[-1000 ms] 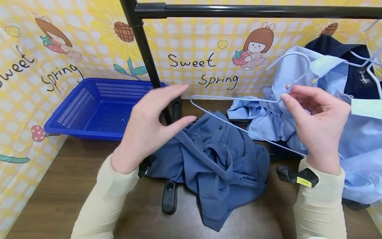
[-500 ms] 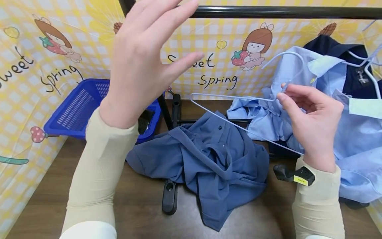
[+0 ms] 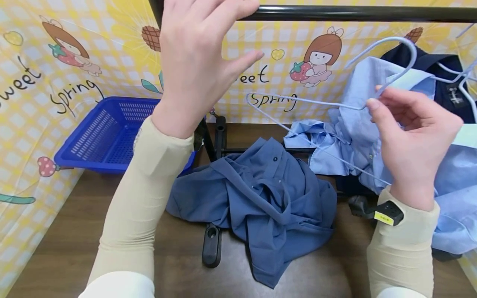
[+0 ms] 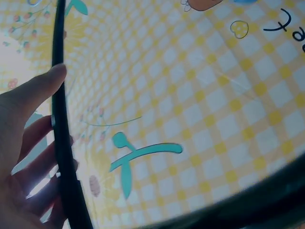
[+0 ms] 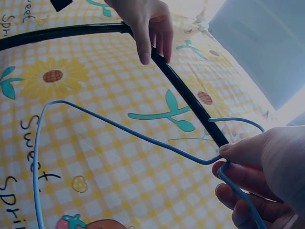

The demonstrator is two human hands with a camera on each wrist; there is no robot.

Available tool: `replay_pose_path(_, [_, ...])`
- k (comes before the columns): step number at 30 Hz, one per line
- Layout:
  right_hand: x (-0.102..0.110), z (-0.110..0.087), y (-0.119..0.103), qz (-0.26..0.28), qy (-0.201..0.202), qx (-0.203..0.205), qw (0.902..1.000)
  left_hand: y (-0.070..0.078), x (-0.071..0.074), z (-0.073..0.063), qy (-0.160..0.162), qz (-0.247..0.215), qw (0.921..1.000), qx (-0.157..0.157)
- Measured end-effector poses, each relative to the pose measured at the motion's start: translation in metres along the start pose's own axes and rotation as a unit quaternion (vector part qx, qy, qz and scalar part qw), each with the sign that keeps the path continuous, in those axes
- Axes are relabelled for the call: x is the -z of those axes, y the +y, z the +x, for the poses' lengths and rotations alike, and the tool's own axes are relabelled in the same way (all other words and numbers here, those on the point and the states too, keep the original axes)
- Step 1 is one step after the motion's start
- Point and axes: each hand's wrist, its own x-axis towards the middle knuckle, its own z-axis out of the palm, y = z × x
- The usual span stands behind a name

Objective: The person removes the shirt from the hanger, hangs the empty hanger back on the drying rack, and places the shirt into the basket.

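Note:
My right hand pinches a thin pale-blue wire hanger at the base of its hook, its shoulder extending left. My left hand is raised at the left end of the black rail, fingers over it, thumb stretched out apart below. In the left wrist view, the fingers pass behind the rail with the thumb at its near side. Below both hands, a crumpled slate-blue garment with a dark button lies on the brown tabletop.
At left, a blue plastic basket sits partly behind my left sleeve. Light-blue shirts and a dark garment on hangers are at right. A black rack foot protrudes under the slate-blue garment. Patterned yellow cloth covers the walls.
My left hand has risen from above the slate-blue garment to the rail, then shifted slightly right. My right hand has lifted the hanger slightly up and right. The slate-blue garment lies much the same.

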Motion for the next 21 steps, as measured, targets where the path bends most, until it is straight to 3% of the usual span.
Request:
replay_pose_path(3, [0.002, 0.007, -0.002, 0.009, 0.031, -0.005, 0.9994, -0.002, -0.009, 0.002, 0.028, 0.006, 0.9992, 0.028])
replay_pose_path(9, [0.005, 0.026, -0.001, 0.015, 0.079, -0.036, 0.9961, 0.000, -0.018, 0.008, 0.045, 0.019, 0.9948, 0.090])
replay_pose_path(12, [0.007, 0.036, -0.001, 0.000, 0.101, -0.060, 0.9931, 0.001, -0.019, 0.010, 0.053, 0.015, 0.9935, 0.100])
replay_pose_path(16, [0.010, 0.050, 0.000, -0.063, 0.115, -0.104, 0.9859, 0.002, -0.018, 0.011, 0.052, 0.015, 0.9932, 0.103])
replay_pose_path(21, [0.012, 0.066, -0.002, -0.117, 0.107, -0.193, 0.9684, 0.002, -0.017, 0.011, 0.048, 0.017, 0.9931, 0.106])
